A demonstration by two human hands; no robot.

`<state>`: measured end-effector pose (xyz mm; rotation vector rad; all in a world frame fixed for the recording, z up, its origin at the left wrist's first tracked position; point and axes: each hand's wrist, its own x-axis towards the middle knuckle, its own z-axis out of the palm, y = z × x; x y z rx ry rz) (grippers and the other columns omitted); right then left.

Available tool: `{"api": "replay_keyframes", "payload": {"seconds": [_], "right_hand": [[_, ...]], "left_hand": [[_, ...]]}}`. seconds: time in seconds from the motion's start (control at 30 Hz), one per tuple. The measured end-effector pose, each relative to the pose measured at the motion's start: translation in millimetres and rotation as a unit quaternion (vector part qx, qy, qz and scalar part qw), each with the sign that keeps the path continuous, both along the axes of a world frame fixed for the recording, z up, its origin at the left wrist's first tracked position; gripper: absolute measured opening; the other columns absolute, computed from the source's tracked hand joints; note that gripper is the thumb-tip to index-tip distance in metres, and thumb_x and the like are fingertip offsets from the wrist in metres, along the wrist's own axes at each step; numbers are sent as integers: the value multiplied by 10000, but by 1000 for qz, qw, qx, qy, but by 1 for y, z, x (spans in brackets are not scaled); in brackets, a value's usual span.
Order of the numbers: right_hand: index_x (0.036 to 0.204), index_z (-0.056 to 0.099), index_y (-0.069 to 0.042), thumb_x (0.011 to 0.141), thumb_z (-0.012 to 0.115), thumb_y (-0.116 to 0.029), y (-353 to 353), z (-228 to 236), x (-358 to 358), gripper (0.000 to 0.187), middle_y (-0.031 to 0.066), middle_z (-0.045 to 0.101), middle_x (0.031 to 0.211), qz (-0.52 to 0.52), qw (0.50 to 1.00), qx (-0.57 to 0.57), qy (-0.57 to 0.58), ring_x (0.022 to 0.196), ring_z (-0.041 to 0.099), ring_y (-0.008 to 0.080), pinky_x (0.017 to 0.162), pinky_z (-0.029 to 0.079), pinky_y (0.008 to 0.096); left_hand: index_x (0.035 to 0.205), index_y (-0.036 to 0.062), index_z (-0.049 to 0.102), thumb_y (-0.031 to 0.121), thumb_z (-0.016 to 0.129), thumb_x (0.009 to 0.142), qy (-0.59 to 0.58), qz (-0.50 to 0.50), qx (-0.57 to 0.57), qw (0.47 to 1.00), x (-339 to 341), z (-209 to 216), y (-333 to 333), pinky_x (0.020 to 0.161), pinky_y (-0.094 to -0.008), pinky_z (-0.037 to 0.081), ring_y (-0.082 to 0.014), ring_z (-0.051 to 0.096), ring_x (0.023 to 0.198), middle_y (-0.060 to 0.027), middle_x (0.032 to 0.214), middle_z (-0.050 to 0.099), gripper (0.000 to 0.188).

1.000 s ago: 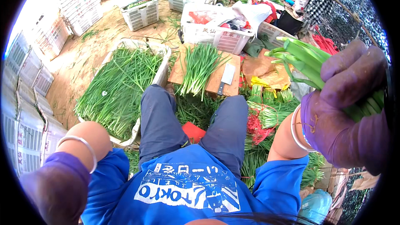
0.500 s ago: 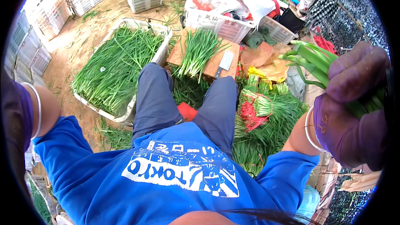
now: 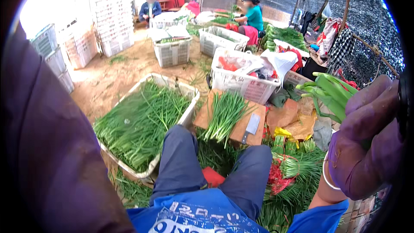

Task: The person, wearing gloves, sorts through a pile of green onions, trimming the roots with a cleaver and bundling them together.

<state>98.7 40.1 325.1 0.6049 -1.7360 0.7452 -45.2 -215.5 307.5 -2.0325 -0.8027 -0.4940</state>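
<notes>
My right hand (image 3: pixel 366 142), in a dark purple glove, is raised at the far right with its fingers wrapped round a bunch of broad green leaves (image 3: pixel 332 92). My left hand (image 3: pixel 56 146), gloved alike, looms large along the left edge; its fingers are out of sight. Between my knees and the crates lies a wooden board (image 3: pixel 204 117) carrying loose green chives (image 3: pixel 225 116) and a cleaver (image 3: pixel 252 125) with a dark handle. A white crate (image 3: pixel 193 105) heaped with long chives (image 3: pixel 140 125) stands left of my knees. To the right are chive bundles (image 3: pixel 299 164) with red ties (image 3: pixel 279 179).
Beyond the board stands a white crate (image 3: pixel 241 87) filled with bags and cloths. More crates (image 3: pixel 172 54) and tall crate stacks (image 3: pixel 113 26) stand farther back. One person (image 3: pixel 253 19) sits at the back right, another (image 3: pixel 149 8) at the back left. A pole (image 3: pixel 346 4) rises at right.
The view has tilted up, bringing the two seated people into sight. My left hand now covers much more of the left side. The right hand still grips the leaves, raised at right.
</notes>
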Motion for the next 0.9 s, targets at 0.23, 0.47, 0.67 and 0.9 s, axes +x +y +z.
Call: {"api": "replay_keyframes", "payload": {"seconds": [0.23,0.47,0.67,0.9], "right_hand": [[763,486,-35,876,447,-132,-2,-5,-22,154,58,466,571,16,999,-17,-22,482,393,119,457,326,230],[1069,520,23,857,533,-140,48,-25,-50,267,55,527,573,86,958,-273,32,470,508,131,451,446,244],[964,556,-135,838,552,-142,152,-111,-100,127,1,521,656,247,815,-525,0,539,459,53,470,407,218],[1180,507,-131,875,495,-132,119,-212,-101,305,0,604,1038,219,741,-632,-59,565,412,32,484,342,177]], "left_hand": [[1256,-29,359,147,542,809,-47,32,28,998,-9,5,-1,971,-377,329,-284,478,1079,-156,1136,512,514],[1249,-38,371,154,546,810,-260,19,225,939,-56,11,34,974,-382,326,-284,485,1071,-155,1124,525,510],[1302,64,371,219,538,847,-787,113,-207,569,-106,-159,111,959,-307,332,-171,466,1101,-81,1182,518,509],[1292,22,377,293,523,845,-769,-55,-314,554,-75,-223,172,927,-289,357,-177,477,1077,-117,1153,515,543]]}}
